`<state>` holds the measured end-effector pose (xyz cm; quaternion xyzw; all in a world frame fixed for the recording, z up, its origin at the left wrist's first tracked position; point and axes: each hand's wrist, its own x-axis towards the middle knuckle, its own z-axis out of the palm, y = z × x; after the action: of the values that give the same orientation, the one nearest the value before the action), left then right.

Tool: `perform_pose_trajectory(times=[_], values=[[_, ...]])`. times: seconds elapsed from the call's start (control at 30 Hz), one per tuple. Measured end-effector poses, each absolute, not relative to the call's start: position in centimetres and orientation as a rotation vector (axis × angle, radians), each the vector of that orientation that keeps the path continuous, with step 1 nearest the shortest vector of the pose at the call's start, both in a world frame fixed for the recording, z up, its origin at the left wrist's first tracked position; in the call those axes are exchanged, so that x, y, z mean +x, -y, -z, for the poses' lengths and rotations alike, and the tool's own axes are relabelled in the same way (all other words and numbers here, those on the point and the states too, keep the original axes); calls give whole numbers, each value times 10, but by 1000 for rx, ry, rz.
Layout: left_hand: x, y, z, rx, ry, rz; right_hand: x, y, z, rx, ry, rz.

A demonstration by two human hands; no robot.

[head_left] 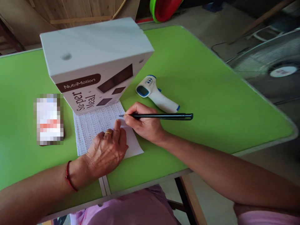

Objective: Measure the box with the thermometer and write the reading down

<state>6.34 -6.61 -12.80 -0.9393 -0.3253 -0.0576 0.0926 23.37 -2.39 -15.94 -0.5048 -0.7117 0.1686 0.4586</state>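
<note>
A sheet of paper (98,123) covered with rows of small writing lies on the green table (211,103). My left hand (106,153) rests flat on the sheet's lower part, a ring on one finger and a red cord at the wrist. My right hand (142,123) grips a long black pen (161,116), its tip touching the paper near the sheet's right side. The pen's shaft points to the right.
A large white box (93,59) stands on the paper's upper edge. A white and blue infrared thermometer (156,93) lies right of it. A blurred-out object (49,120) sits at the left. A fan (269,62) stands on the floor beyond the table's right edge.
</note>
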Motion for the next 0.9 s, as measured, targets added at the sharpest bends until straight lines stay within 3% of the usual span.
perform_pose_trajectory(times=[0.9], values=[[64, 64, 128, -2796, 947, 215, 237, 23, 156, -1275, 1739, -434]])
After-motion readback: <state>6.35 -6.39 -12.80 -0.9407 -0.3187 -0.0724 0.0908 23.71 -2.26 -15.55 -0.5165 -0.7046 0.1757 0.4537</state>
